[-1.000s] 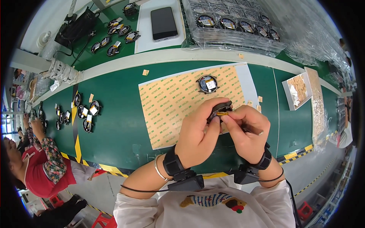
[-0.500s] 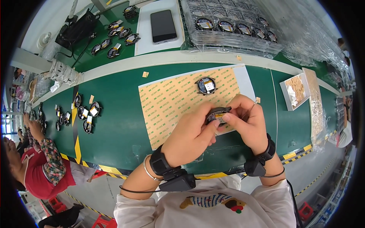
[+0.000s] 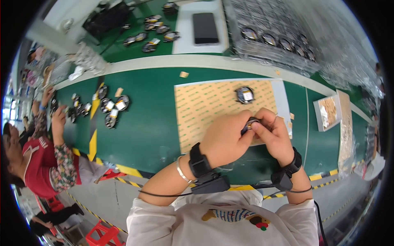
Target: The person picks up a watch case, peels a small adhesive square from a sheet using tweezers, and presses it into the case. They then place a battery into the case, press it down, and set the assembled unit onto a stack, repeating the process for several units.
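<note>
Between my two hands is a round black watch case (image 3: 249,124) with its inner parts bared, tilted up on edge. My left hand (image 3: 225,133) grips its left side, the back of the hand hiding most fingers. On its right side the thumb and fingers of my right hand (image 3: 274,134) pinch it. Just beyond my hands another open watch case (image 3: 245,94), with a white rectangle inside, lies flat on a tan adhesive sheet (image 3: 201,102) printed with green marks. That sheet rests on the green table (image 3: 152,123).
Several open watch cases (image 3: 110,120) lie at left by yellow-black tape. Behind the white rail (image 3: 164,60) are a phone (image 3: 205,28), more watch cases (image 3: 163,29) and clear plastic trays (image 3: 262,47). A white box (image 3: 327,113) stands right. At far left a person in red (image 3: 39,168) works.
The whole view has swung, so the table's things appear further right. Both hands keep hold of the watch case, which now looks more tilted. The person at left has raised a hand.
</note>
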`<state>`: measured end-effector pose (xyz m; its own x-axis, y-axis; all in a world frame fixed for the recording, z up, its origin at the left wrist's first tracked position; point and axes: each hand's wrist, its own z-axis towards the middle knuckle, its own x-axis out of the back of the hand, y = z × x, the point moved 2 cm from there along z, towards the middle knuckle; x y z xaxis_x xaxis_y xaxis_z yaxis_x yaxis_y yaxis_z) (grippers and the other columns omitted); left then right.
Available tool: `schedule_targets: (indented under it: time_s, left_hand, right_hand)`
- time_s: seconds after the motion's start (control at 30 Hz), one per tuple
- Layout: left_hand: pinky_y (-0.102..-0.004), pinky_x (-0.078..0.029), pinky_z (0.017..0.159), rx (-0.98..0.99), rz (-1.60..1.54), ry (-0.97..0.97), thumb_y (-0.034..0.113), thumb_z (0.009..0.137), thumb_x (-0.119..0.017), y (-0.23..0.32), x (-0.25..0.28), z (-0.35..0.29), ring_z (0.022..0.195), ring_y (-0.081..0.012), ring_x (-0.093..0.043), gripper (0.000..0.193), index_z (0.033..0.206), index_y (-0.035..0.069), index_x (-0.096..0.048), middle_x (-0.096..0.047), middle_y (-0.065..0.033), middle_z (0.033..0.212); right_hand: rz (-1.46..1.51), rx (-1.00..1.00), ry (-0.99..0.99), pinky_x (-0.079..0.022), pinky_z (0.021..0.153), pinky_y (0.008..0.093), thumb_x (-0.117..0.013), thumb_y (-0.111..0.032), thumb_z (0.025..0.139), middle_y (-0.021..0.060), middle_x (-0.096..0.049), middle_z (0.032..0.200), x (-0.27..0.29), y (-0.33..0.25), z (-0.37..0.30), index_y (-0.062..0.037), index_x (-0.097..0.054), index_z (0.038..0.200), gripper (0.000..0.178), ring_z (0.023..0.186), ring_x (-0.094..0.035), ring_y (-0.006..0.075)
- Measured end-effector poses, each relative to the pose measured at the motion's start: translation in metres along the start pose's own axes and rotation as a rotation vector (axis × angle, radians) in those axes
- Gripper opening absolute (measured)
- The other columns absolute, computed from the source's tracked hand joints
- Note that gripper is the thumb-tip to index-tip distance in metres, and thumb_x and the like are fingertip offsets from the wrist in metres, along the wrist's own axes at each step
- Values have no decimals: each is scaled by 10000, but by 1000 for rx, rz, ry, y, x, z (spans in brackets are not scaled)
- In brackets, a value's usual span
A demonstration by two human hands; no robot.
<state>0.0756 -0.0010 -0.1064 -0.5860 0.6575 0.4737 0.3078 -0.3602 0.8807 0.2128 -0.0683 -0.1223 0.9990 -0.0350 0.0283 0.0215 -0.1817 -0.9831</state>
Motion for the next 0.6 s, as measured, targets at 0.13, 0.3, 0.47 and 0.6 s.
schedule_targets:
  time_s: [0.13, 0.3, 0.47, 0.6]
  left_hand:
    - [-332, -449, 565, -56, 179, 84, 128, 767, -642, 0, 42, -19, 654, -294, -583, 183, 917, 42, -581, -613, -115, 756]
    - [-381, -474, 739, 124, 601, 652, 165, 733, -658, -40, 145, -62, 832, -319, -603, 234, 926, 33, -647, -646, -154, 848]
    - [-368, -484, 716, 39, 1291, 714, 228, 686, -727, -106, 199, -92, 747, -312, -600, 348, 967, 41, -641, -641, -133, 844]
    - [-368, -489, 668, 122, 1168, 604, 279, 691, -741, -110, 200, -84, 696, -275, -599, 376, 925, 4, -634, -621, -99, 848]
  right_hand:
    - [-66, 53, 96, -419, 575, 179, -570, -80, 864, -9, -568, 764, 2, -9, 7, -36, -535, 889, 61, 657, -512, 41]
    - [-160, 19, 323, -373, 525, 176, -625, -105, 832, -32, -527, 673, 60, -24, 17, -28, -570, 877, 105, 580, -484, 34]
    - [-173, -29, 293, -299, 463, 150, -633, -165, 830, -48, -512, 694, 44, -24, 48, -58, -562, 955, 179, 577, -473, 13]
    - [-156, -17, 225, -315, 464, 174, -645, -167, 822, -38, -518, 675, 28, -19, 64, -44, -559, 989, 224, 570, -472, 24]
